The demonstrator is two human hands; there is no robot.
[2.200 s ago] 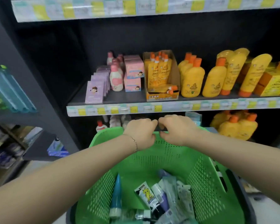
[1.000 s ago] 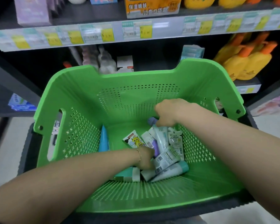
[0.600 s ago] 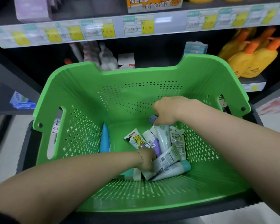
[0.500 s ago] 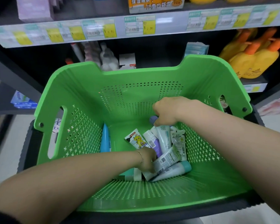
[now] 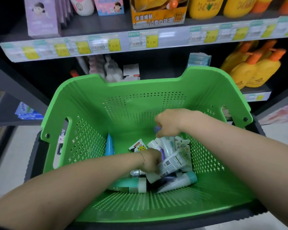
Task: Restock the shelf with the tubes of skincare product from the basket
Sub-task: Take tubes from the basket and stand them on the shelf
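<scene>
Gripping white barcoded tube (image 5: pixel 173 162) with left hand (image 5: pixel 150 161), pinching purple-capped tube (image 5: pixel 157 129) with right hand (image 5: pixel 169 122); risks dragging tangled neighbours (image 5: pixel 168 145) over green basket (image 5: pixel 145 83) rim.

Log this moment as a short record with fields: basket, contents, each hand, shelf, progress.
basket: green perforated basket, in front of the shelf
contents: skincare tubes piled at its bottom; blue tube by the left wall
left hand: in the pile, fingers curled on white QR-code tube
right hand: at the pile's far end, fingers curled by a lilac cap; grip unclear
shelf: holds yellow bottles; price-tag strip along its edge
progress: no tube lifted out yet
</scene>
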